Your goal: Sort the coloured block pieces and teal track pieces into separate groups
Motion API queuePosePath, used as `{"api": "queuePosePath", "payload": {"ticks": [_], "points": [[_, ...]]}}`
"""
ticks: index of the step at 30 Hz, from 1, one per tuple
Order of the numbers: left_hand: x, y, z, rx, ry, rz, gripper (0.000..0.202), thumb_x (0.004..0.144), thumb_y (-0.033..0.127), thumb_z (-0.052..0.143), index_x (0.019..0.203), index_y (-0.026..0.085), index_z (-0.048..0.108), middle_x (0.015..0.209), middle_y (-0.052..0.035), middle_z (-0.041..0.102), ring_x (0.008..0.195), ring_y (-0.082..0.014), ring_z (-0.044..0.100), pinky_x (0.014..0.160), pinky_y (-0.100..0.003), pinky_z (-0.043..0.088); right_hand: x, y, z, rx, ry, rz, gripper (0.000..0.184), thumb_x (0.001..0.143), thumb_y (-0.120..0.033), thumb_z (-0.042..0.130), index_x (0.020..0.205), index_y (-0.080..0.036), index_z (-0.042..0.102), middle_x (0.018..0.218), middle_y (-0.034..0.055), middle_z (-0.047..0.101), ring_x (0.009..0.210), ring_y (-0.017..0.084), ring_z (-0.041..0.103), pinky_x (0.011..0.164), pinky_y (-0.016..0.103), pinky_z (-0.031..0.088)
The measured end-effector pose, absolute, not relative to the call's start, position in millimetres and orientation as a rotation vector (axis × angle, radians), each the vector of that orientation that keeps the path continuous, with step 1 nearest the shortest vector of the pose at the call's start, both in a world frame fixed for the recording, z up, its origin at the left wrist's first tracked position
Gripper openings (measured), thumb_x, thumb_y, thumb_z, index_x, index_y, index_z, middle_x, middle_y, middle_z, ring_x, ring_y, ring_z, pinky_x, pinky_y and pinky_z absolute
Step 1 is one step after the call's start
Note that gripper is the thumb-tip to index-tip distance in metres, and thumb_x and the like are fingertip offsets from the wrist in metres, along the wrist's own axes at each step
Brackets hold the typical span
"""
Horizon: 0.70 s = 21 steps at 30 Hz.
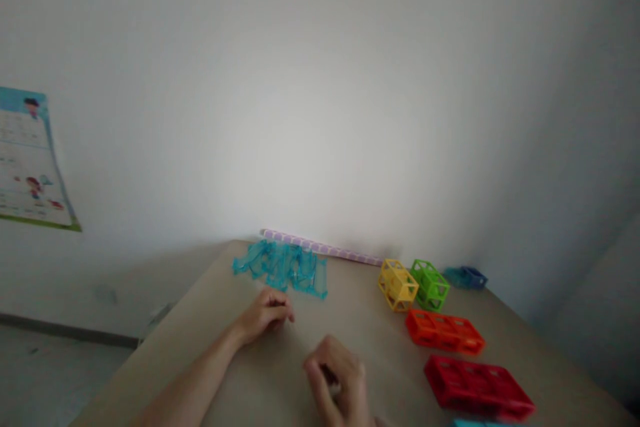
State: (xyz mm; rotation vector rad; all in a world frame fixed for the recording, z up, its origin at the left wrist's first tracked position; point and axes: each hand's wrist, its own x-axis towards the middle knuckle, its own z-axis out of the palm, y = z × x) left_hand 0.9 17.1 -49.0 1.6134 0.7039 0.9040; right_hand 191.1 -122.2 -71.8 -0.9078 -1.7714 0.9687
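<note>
My left hand point(266, 315) rests on the beige table point(210, 347) with its fingers curled in, just in front of a heap of clear teal tiles point(285, 267). Nothing shows inside its fingers. My right hand point(337, 380) is nearer to me, at the bottom middle. It is closed in a loose fist, and something small and pale seems to sit in it, too blurred to name.
To the right stand a yellow cube frame point(397, 285), a green cube frame point(430, 285), a blue piece point(467, 277), an orange block point(444, 332) and a red block point(477, 387). A lilac strip point(320, 248) lies along the white wall. A poster point(27, 160) hangs at left.
</note>
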Motion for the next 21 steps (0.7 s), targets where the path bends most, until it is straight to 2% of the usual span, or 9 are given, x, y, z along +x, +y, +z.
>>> {"api": "queuePosePath", "payload": {"ticks": [3,6,8,11,16,21], "points": [[3.1,13.9,-46.5,1.672,0.730,0.898,0.020,0.072,0.026,0.059,0.057,0.015,0.067,0.039,0.0015,0.046,0.038,-0.0094,0.037,0.044,-0.024,0.022,205.3,-79.5,-41.5,-1.271,-1.648,0.482,0.023,0.092,-0.025,0.045,0.106,-0.016,0.060,0.089,0.0061,0.060,0.083,0.019,0.060,0.079,0.033,0.049],[6.3,10.0,-43.7,1.741,0.778,0.871,0.023,0.074,0.029,0.058,0.059,0.015,0.067,0.039,0.0024,0.045,0.037,-0.0092,0.037,0.043,-0.023,0.023,204.9,-52.1,-34.8,-1.468,-1.636,0.136,0.041,0.085,-0.019,0.045,0.125,-0.015,0.050,0.100,0.0096,0.058,0.093,0.022,0.060,0.083,0.035,0.048],[8.5,7.9,-41.4,1.796,0.810,0.846,0.025,0.076,0.031,0.057,0.060,0.014,0.067,0.039,0.0031,0.045,0.037,-0.0091,0.037,0.043,-0.022,0.023,201.0,-39.4,-38.3,-1.541,-1.664,0.066,0.051,0.081,-0.016,0.048,0.132,-0.016,0.044,0.109,0.0123,0.056,0.101,0.025,0.058,0.087,0.035,0.047],[12.2,6.4,-37.5,1.881,0.836,0.790,0.026,0.077,0.031,0.055,0.062,0.013,0.067,0.041,0.0035,0.045,0.038,-0.0092,0.038,0.043,-0.022,0.024,197.3,-25.7,-43.0,-1.613,-1.708,0.023,0.053,0.079,-0.016,0.051,0.132,-0.017,0.047,0.115,0.0142,0.055,0.108,0.027,0.054,0.092,0.036,0.043],[19.7,5.6,-32.5,1.980,0.909,0.781,0.029,0.079,0.032,0.051,0.062,0.013,0.066,0.042,0.0034,0.045,0.040,-0.0101,0.039,0.044,-0.022,0.026,196.5,-18.0,-40.8,-1.665,-1.766,0.035,0.049,0.080,-0.021,0.055,0.129,-0.020,0.054,0.114,0.0142,0.061,0.106,0.030,0.054,0.092,0.040,0.040],[38.7,6.7,-32.4,2.069,1.149,0.924,0.033,0.079,0.031,0.050,0.050,0.015,0.056,0.046,0.0018,0.046,0.050,-0.0123,0.043,0.052,-0.024,0.024,197.2,-14.0,-40.4,-1.619,-1.758,0.091,0.031,0.082,-0.025,0.055,0.109,-0.020,0.068,0.103,0.0141,0.068,0.101,0.032,0.056,0.087,0.041,0.040]]}}
